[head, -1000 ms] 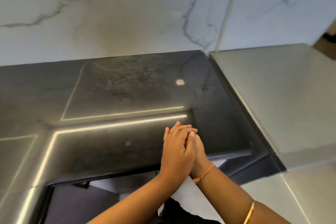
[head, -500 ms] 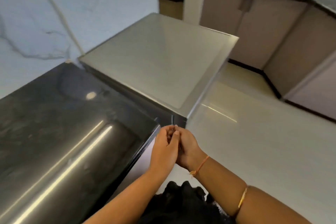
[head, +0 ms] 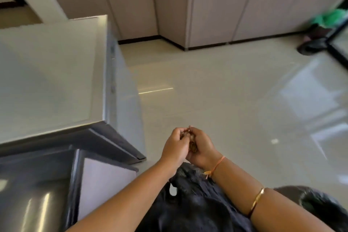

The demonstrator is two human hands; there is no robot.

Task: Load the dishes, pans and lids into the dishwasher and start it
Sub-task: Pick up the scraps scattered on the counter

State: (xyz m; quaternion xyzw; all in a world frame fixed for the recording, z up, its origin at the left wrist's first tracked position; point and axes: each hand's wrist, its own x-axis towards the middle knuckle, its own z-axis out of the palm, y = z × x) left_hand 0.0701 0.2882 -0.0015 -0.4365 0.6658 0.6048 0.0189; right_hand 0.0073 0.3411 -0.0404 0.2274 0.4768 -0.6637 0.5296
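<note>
View swung rt vs 0.5 s ago: grey appliance [head: 47, 73] now at left, beside black bench [head: 28, 184]. L hand [head: 175, 145] & R hand [head: 202, 147] still pressed together, fingers curled, nothing visibly held, over floor [head: 226, 90].

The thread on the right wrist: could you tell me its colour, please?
The thread is orange, seen in the head view.

Your hands meet in front of you.
Your left hand [head: 175, 147] and right hand [head: 203, 149] touch at the fingertips, fingers curled inward, both forearms angled in from below.
</note>
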